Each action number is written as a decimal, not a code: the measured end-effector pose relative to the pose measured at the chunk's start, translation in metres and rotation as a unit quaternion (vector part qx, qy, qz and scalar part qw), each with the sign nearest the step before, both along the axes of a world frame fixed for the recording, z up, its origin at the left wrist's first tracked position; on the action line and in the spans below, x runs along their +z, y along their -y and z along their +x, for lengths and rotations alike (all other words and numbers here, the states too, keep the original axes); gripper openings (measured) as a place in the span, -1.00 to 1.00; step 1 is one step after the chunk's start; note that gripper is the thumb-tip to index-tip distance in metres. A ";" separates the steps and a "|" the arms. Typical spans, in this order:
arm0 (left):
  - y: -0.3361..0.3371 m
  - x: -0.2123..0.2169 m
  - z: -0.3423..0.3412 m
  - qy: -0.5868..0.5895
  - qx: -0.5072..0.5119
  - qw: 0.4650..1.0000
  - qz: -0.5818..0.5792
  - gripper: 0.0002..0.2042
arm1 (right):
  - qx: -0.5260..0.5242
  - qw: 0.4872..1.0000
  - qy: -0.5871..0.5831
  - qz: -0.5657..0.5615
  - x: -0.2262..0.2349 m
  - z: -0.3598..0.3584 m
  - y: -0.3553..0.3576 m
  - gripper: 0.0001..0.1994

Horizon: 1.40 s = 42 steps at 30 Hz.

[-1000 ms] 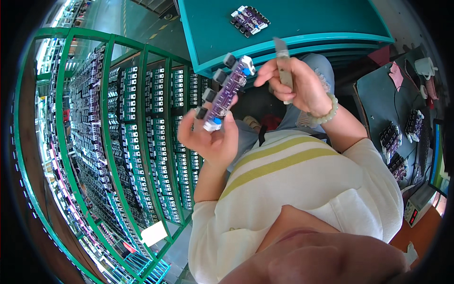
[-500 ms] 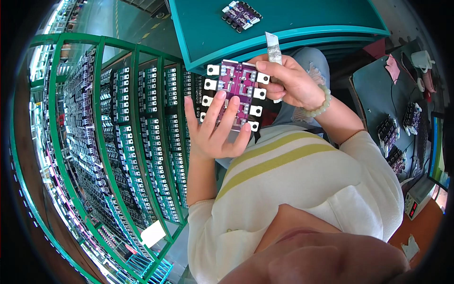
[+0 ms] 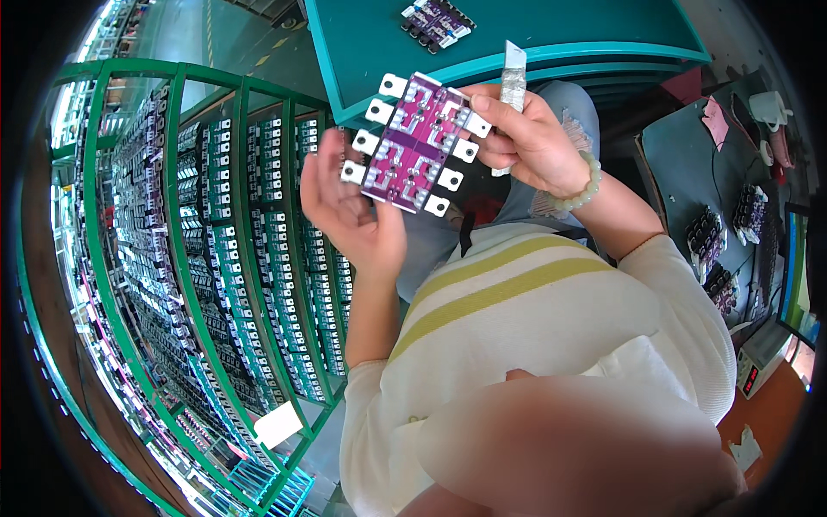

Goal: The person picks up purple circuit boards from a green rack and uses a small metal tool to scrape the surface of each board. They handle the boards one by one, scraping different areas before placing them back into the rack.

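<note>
A purple circuit board [image 3: 415, 146] with white, holed terminal tabs along both long sides is held up, tilted, in front of my body. My right hand [image 3: 538, 142] closes on its upper right edge, thumb in front. The same hand also grips a flat blade-like strip [image 3: 513, 86] wrapped in silvery tape, its slanted tip pointing up. My left hand [image 3: 357, 207] is beside the board's lower left corner, fingers apart and partly blurred, the thumb close to the bottom edge. Whether that thumb touches the board is unclear.
Ahead stands a teal workbench [image 3: 362, 60] with another purple board [image 3: 438, 24] on it. A green rack [image 3: 177, 207] full of circuit boards fills the left side. On the right, a dark table [image 3: 680, 164] bears more boards [image 3: 706, 237] and a white cup [image 3: 769, 110].
The board has turned clockwise, and its face shows more. My left hand has moved left and down, its fingers off the board's front. The right hand with the strip has shifted slightly.
</note>
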<state>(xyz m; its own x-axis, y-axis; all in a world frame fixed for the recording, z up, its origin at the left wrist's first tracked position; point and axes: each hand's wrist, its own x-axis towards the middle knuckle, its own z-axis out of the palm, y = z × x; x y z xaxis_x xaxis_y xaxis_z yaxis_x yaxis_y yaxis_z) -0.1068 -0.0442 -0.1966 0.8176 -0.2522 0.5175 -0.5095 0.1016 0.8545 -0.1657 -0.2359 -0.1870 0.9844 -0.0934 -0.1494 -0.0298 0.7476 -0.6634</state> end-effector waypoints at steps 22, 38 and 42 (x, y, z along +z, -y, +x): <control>0.013 0.034 -0.005 -0.317 -0.254 0.902 -0.145 -0.48 | -0.080 0.995 0.057 0.003 0.002 -0.007 -0.001 -0.68; 0.012 0.042 -0.011 -0.292 -0.222 0.923 -0.117 -0.49 | -0.076 0.984 0.151 -0.055 -0.006 -0.009 0.004 -0.67; 0.014 0.043 -0.013 -0.266 -0.201 0.937 -0.103 -0.48 | -0.084 0.986 0.130 -0.066 -0.003 -0.011 0.003 -0.66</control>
